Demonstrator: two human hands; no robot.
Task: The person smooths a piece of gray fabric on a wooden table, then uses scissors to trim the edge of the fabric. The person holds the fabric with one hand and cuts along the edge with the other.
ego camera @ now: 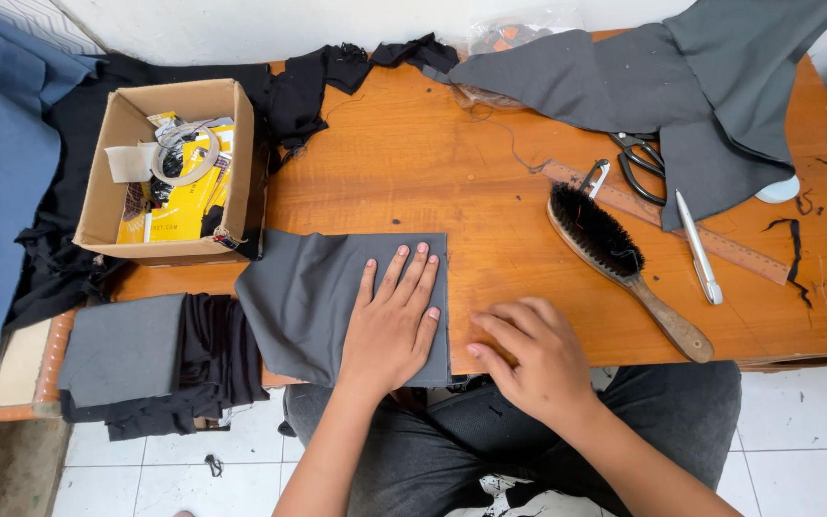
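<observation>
Left hand (pixel 390 321) lies flat, fingers spread, pressing a folded grey cloth (pixel 323 302) at lower centre of the frame, gripping nothing. Right hand (pixel 528 359), fingers curled loosely and holding nothing, touches the wooden desk (pixel 413 163) just beside the cloth's right edge. A brush (pixel 624 268) lies at right, a cardboard box (pixel 174 172) upper left.

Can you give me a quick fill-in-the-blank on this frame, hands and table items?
1. The left hand lies flat on a folded piece of ____ fabric.
2. The right hand rests on the bare ____ table.
3. The cardboard box stands at the table's ____ end.
4. The bristle brush has a ____ handle.

Missing words: grey; wooden; left; wooden
</observation>
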